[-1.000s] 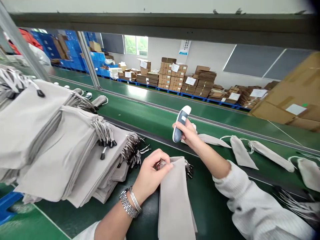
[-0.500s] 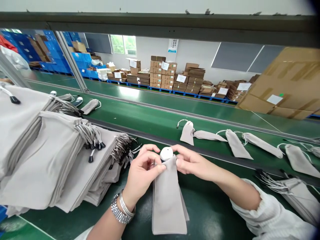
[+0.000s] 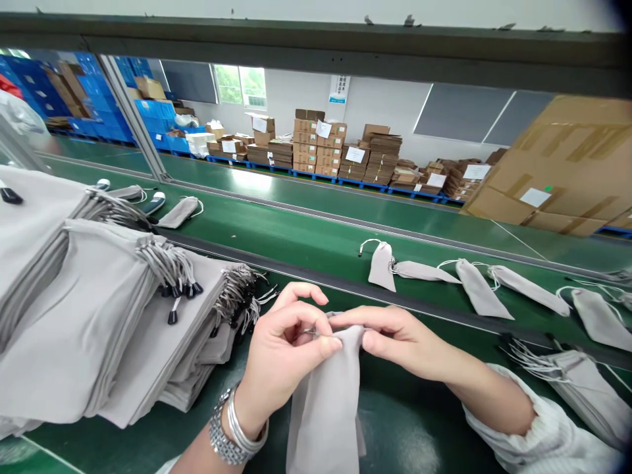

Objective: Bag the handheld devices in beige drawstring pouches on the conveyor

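Observation:
A grey drawstring pouch (image 3: 323,401) hangs upright between my hands over the green work surface (image 3: 409,428). My left hand (image 3: 284,349), with a metal bracelet on the wrist, pinches the pouch's mouth at its left edge. My right hand (image 3: 395,339) pinches the mouth at its right edge, fingers closed on the cloth. The white and blue device seen earlier is out of sight, inside the pouch.
Stacks of flat grey pouches (image 3: 99,309) with black-tipped cords fill the left. Several filled pouches (image 3: 474,286) lie in a row on the green conveyor belt (image 3: 306,240) beyond my hands. More pouches (image 3: 577,378) lie at right. Cardboard boxes (image 3: 553,171) stand behind.
My right hand brought the white and blue device down from the air into the pouch. It has sunk fully inside, and both hands now hold the mouth closed.

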A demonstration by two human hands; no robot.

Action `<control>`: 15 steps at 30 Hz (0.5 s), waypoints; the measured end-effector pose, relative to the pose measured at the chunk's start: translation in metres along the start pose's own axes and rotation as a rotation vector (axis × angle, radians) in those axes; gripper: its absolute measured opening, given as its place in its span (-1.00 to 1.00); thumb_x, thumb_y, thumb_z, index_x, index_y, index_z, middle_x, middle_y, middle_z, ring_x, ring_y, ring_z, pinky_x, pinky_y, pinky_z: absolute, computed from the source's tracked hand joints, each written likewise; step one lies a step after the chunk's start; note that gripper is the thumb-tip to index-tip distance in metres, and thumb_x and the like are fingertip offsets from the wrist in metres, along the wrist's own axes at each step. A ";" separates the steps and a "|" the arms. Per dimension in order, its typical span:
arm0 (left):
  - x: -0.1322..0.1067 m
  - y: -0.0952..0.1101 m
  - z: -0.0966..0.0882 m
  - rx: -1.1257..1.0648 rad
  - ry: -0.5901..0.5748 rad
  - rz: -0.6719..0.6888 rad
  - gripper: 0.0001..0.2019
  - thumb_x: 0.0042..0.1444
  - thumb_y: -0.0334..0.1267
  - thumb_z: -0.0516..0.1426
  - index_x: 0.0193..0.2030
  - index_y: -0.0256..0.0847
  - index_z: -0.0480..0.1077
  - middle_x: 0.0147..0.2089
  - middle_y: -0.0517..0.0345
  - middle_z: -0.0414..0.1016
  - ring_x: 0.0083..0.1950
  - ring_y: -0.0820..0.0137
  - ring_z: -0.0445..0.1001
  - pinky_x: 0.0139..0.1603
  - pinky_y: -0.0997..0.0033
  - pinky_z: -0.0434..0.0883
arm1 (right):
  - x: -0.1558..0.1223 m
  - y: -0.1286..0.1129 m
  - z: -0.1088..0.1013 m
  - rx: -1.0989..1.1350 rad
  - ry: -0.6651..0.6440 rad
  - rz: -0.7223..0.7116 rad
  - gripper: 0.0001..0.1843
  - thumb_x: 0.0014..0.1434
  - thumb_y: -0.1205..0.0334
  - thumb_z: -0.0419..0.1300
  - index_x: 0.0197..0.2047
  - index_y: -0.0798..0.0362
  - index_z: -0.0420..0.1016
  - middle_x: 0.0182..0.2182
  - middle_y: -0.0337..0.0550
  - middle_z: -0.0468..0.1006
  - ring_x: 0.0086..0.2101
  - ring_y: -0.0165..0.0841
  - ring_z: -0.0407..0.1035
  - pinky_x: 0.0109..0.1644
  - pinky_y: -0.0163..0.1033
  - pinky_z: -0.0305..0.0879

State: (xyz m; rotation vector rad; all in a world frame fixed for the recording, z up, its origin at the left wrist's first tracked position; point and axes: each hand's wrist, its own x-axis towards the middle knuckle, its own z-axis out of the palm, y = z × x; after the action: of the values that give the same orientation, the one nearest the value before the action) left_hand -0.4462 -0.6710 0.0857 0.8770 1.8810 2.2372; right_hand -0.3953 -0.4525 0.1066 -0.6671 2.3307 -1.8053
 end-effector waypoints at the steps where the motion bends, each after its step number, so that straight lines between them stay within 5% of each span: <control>1: 0.002 0.004 -0.004 -0.030 0.037 0.020 -0.81 -0.03 -0.36 0.35 -0.50 -0.24 0.42 -0.15 0.13 0.28 -0.47 0.60 0.16 -0.54 0.53 0.13 | -0.004 -0.003 -0.002 0.097 0.083 -0.020 -0.76 0.32 0.09 0.14 0.02 -0.14 0.51 -0.41 -0.24 0.45 -0.49 -0.45 0.27 -0.42 -0.31 0.21; 3: 0.005 0.009 -0.014 -0.136 0.161 0.082 -0.82 0.03 -0.36 0.32 -0.46 -0.21 0.39 -0.26 0.21 0.23 -0.51 0.62 0.10 -0.57 0.58 0.10 | -0.012 -0.011 -0.006 0.294 0.295 -0.094 -0.91 0.32 0.13 0.15 -0.12 -0.15 0.45 -0.64 -0.41 0.11 -0.66 -0.50 -0.06 -0.58 -0.35 0.01; 6: 0.010 0.008 -0.028 -0.263 0.293 0.161 -0.90 0.12 -0.31 0.26 -0.30 -0.14 0.39 -0.31 0.26 0.19 -0.53 0.62 0.09 -0.58 0.61 0.10 | -0.020 -0.027 -0.013 0.412 0.500 -0.146 -0.96 0.32 0.14 0.11 -0.22 -0.15 0.34 -0.65 -0.45 -0.24 -0.68 -0.48 -0.34 -0.67 -0.34 -0.17; 8: 0.011 -0.001 -0.031 -0.177 0.278 0.159 -0.86 0.14 -0.28 0.24 -0.16 -0.11 0.40 -0.24 0.21 0.26 -0.48 0.59 0.18 -0.54 0.59 0.18 | -0.015 -0.035 -0.020 0.389 0.595 -0.141 -0.94 0.33 0.14 0.07 -0.21 -0.15 0.33 -0.64 -0.44 -0.27 -0.68 -0.46 -0.36 -0.70 -0.32 -0.10; 11: 0.011 -0.021 -0.027 0.186 0.215 0.128 -0.77 0.15 -0.33 0.21 -0.04 -0.11 0.39 -0.13 0.14 0.33 -0.40 0.52 0.27 -0.43 0.51 0.30 | 0.012 -0.040 -0.039 0.333 0.775 -0.322 -0.95 0.31 0.23 0.09 -0.22 -0.13 0.33 -0.65 -0.46 -0.23 -0.68 -0.46 -0.32 -0.47 -0.28 0.32; 15: 0.014 -0.042 -0.020 0.714 -0.035 0.193 -0.83 0.18 -0.37 0.13 -0.09 -0.13 0.42 -0.08 0.07 0.41 -0.07 0.27 0.40 -0.07 0.26 0.39 | 0.065 -0.028 -0.067 0.038 0.899 -0.551 -0.94 0.27 0.19 0.11 -0.22 -0.12 0.26 -0.64 -0.48 0.00 -0.67 -0.50 -0.11 -0.15 -0.13 0.47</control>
State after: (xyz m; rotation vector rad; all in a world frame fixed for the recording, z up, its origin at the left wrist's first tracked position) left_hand -0.4792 -0.6728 0.0500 1.2036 2.7251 1.5874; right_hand -0.4699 -0.4247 0.1637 -0.6072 2.7810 -2.8586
